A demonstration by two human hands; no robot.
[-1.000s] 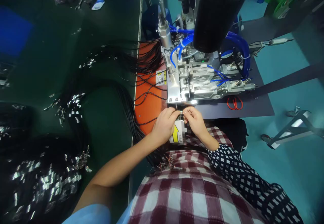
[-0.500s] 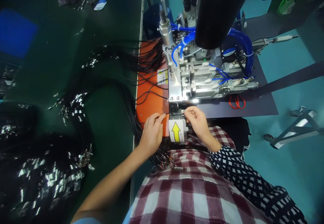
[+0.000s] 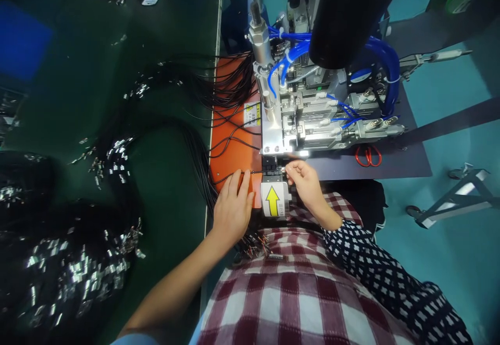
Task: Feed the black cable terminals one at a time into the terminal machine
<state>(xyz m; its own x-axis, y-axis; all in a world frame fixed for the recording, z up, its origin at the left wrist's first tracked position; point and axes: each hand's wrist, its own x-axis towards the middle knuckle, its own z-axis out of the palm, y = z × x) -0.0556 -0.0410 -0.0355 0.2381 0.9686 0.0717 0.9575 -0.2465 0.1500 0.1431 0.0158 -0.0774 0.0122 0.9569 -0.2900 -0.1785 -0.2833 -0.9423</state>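
Observation:
A thin black cable (image 3: 257,171) runs across the orange plate (image 3: 230,164) into a black slotted fixture (image 3: 269,167) at the front of the machine (image 3: 273,136). My left hand (image 3: 233,207) lies on the plate, fingers stretched out, their tips touching the cable. On the fixture's other side, the thumb and fingers of my right hand (image 3: 305,184) pinch the cable's end, where a small shiny metal piece (image 3: 283,169) shows. Between my hands sits a white cover (image 3: 274,199) with a yellow arrow. The very tip within my right fingers is hidden.
Bundled black cables (image 3: 195,150) with shiny ends cover much of the dark green table (image 3: 172,204). Blue air tubes (image 3: 386,64) and a black cylinder (image 3: 347,17) rise over the machine. Red-handled scissors (image 3: 368,156) lie right of it. A wheeled stand (image 3: 457,196) is on the floor.
My left fingers have gone from pinching the cable to lying stretched out over it, slightly left. My right hand stays at the cable's end. The view has shifted slightly.

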